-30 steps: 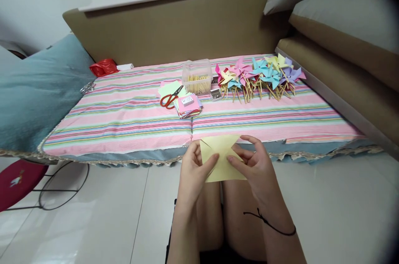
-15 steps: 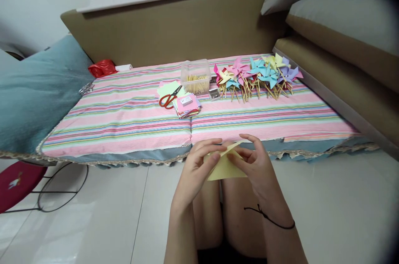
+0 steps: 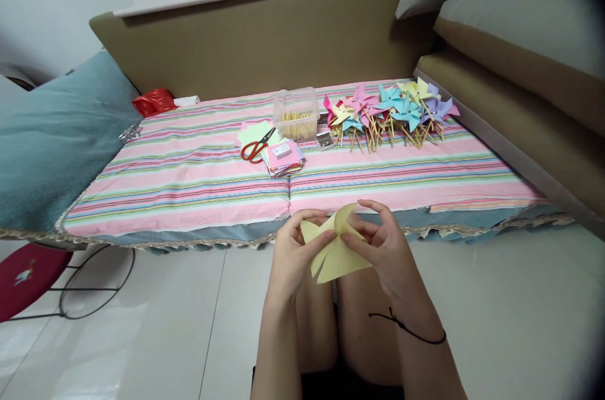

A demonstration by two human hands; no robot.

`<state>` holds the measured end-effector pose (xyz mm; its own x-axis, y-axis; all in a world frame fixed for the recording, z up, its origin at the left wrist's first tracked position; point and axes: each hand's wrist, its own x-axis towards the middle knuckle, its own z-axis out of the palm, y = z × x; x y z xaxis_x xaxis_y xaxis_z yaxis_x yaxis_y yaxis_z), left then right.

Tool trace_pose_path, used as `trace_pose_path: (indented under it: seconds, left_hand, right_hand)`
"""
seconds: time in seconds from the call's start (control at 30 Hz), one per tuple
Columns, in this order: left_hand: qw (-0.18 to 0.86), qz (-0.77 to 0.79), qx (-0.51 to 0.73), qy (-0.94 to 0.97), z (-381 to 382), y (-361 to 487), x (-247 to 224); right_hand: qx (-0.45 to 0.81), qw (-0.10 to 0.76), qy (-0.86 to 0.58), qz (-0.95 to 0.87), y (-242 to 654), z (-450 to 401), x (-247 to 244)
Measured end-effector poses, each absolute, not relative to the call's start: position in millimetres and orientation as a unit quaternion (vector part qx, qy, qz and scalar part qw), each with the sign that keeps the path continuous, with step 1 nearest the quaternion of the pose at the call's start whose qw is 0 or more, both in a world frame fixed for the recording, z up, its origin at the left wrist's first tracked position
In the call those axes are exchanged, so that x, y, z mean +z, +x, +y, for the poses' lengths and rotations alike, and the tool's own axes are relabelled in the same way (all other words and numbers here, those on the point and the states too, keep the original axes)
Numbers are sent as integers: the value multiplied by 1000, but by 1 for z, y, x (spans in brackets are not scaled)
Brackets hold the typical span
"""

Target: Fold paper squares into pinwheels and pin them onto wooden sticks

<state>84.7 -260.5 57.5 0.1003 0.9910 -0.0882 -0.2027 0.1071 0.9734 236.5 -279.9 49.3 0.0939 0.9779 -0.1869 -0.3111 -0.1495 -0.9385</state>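
Note:
A sheet of yellow paper (image 3: 341,261) with cut slits is held above the lap, two of its corners bent in toward the middle. My left hand (image 3: 297,255) pinches it from the left, thumb near the centre. From the right my right hand (image 3: 385,245) grips the same paper, its thumb also close to the centre. The fingers behind the paper are partly hidden. A black cord circles the right wrist.
On the striped cloth (image 3: 189,192) lie red-handled scissors (image 3: 255,149), a paper stack (image 3: 286,164), a clear box of sticks (image 3: 297,120), a small open box (image 3: 324,141) and several pinwheels (image 3: 392,110). A red stool (image 3: 28,280) stands left.
The yellow paper has turned so that its slits and folded corners face the camera. Both thumbs have come together near its middle.

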Motion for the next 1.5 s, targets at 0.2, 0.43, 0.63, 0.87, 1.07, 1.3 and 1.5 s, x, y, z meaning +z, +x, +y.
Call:
trace_pose_path:
  seconds: [0.2,0.43,0.63,0.87,1.07,1.3,1.5]
  left_hand:
    - [616,466,502,390,-259,90,53]
    - [568,497,519,401,-259,93,53]
    - [554,507,519,407,-259,95,54]
    - [563,497,523,403,-258,96,52]
    - [582,487,514,400,-259,96,55]
    - [641,471,480,370,-261,90,58]
    - [624,474,500,370,-261,91,55]
  right_hand:
    - [579,555,-485,-348,235,-280,49]
    - [571,554,-499,-343,230,-279,52]
    - [582,545,-489,-355,233,-279,48]
    - [587,536,-505,-335,233,-279,49]
    - [588,541,-507,-324,234,-279,48]
    - [567,554,-529,-303,235,-278,47]
    - [565,561,-524,-304,234,-278,47]
